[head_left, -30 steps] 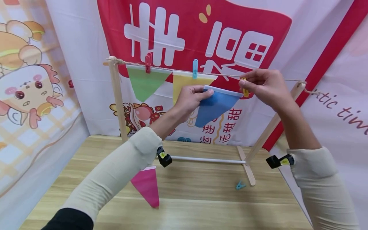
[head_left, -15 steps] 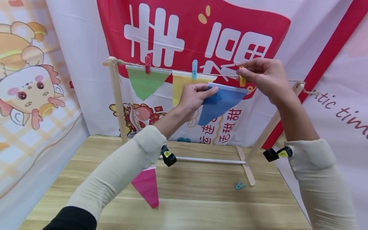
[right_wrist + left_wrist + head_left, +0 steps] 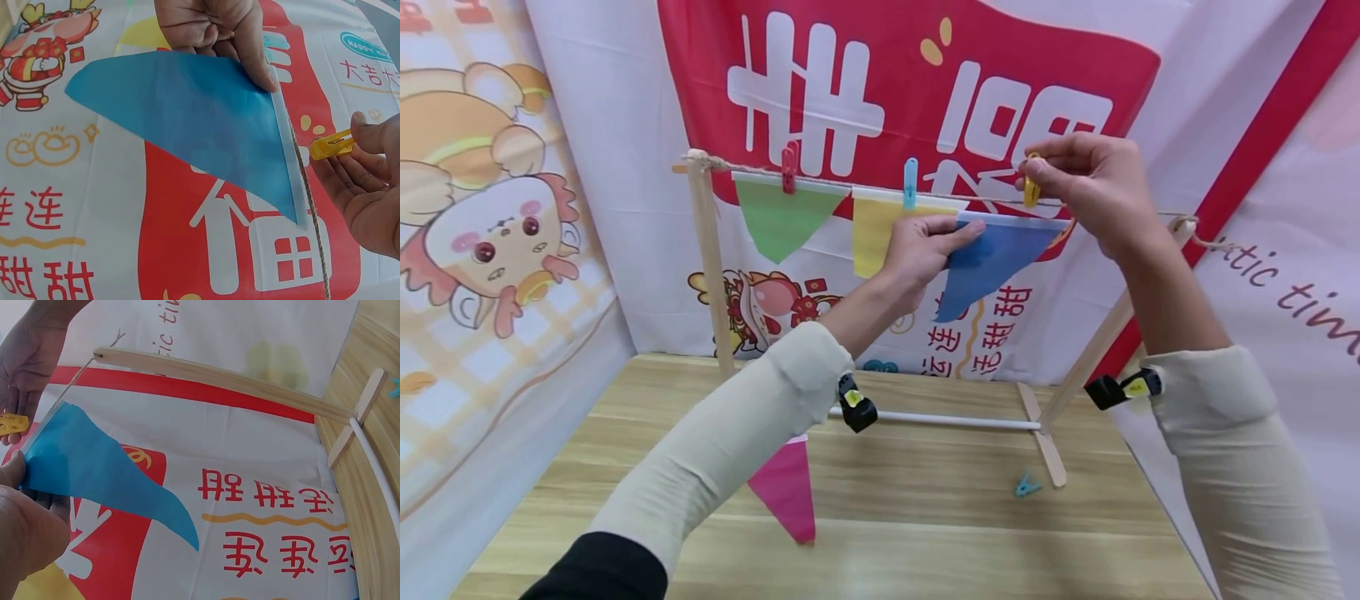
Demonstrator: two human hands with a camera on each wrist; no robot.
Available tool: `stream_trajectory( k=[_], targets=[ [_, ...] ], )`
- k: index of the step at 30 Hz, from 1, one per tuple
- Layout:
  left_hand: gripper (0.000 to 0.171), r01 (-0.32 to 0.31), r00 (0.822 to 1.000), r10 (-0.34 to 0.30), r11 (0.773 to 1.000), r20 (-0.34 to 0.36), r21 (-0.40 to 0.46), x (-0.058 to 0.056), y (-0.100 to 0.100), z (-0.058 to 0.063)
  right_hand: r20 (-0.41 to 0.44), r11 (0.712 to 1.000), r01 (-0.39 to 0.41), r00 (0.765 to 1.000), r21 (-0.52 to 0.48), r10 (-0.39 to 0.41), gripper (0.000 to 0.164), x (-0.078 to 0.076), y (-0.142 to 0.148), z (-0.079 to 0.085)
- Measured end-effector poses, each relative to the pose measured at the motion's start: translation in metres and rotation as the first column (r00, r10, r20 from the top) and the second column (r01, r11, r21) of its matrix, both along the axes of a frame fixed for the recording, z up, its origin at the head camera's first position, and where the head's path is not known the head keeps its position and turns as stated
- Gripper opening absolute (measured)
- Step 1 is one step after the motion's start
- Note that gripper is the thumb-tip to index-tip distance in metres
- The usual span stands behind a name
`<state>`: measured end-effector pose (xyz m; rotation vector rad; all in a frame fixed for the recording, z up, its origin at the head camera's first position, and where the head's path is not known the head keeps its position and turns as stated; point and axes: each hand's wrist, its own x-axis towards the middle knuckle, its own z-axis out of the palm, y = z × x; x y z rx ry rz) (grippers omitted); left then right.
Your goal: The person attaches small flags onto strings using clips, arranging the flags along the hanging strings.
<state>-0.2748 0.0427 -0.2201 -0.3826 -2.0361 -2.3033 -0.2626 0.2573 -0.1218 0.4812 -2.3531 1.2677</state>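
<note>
My left hand pinches a blue triangular pennant by the left end of its white top edge, thumb in front. That edge lies close along the twine. In my right hand a yellow clothespin is pinched between thumb and fingers, just above the pennant's edge and apart from it in the right wrist view. Left of the hands, a green pennant hangs under a red clothespin. Beside it a yellow pennant, partly hidden by my left hand, hangs under a light blue clothespin.
Wooden posts hold the twine at both ends, with a white rod low between them. A pink pennant, partly behind my left sleeve, and a teal clothespin lie on the wooden table. A printed cloth hangs behind.
My left hand has carried the blue pennant to the right and slightly up, against the twine. My right hand has risen with the yellow clothespin, from beside the pennant's corner to above its edge.
</note>
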Motion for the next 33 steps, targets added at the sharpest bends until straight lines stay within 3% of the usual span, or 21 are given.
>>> stream_trajectory(
  k=[8,20,33],
  targets=[
    [0.038,-0.012,1.000,0.011,0.999,-0.005,-0.033,0.000,0.007,0.004,0.035,1.000,-0.002,0.999,-0.014,0.002,0.050,-0.006,0.000,0.004],
    [0.044,-0.023,0.999,0.023,1.000,0.035,0.009,-0.001,0.016,0.010,0.085,0.999,0.000,0.996,-0.043,0.004,0.048,-0.013,-0.003,0.007],
    [0.043,-0.031,0.999,0.032,0.999,0.035,-0.008,-0.004,0.017,0.009,0.128,0.981,-0.022,0.991,-0.194,0.048,0.040,-0.017,-0.002,0.008]
  ],
)
